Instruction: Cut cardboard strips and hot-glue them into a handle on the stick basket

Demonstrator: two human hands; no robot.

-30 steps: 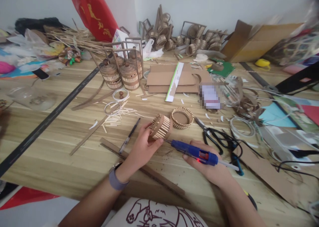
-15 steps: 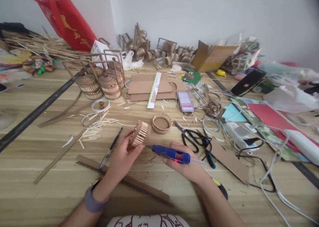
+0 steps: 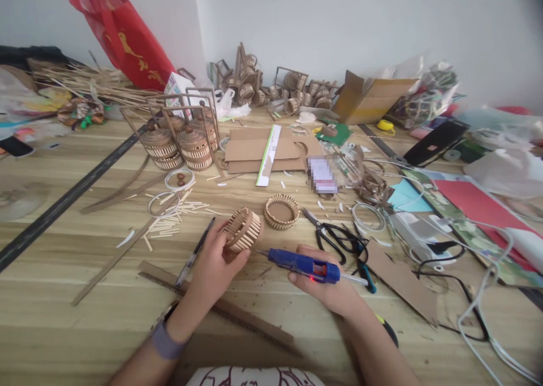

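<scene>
My left hand (image 3: pixel 220 261) is closed round a small round basket (image 3: pixel 244 230) of pale sticks and brown cardboard bands, tilted above the table. A blue hot glue gun (image 3: pixel 301 264) with a lit red light and a clear glue stick at its rear is in my right hand (image 3: pixel 326 287). Its nozzle points left, a little apart from the basket. Just beyond stands a second round stick-sided basket (image 3: pixel 281 211), upright with a cardboard bottom. Pale short sticks (image 3: pixel 169 216) lie scattered to the left. Black-handled scissors (image 3: pixel 326 233) rest right of the second basket.
Finished lidded baskets with handles (image 3: pixel 180 140) stand at the back left. Cardboard sheets (image 3: pixel 263 148) with a white strip (image 3: pixel 268 155) lie ahead. A pen (image 3: pixel 195 250) and brown strips (image 3: pixel 237 312) lie near my left arm. White cables (image 3: pixel 470 295) run along the right.
The basket has turned in my left hand, showing more of its open top. The glue gun's nozzle has drawn slightly away from it. The whole view has shifted, moving the scene rightward.
</scene>
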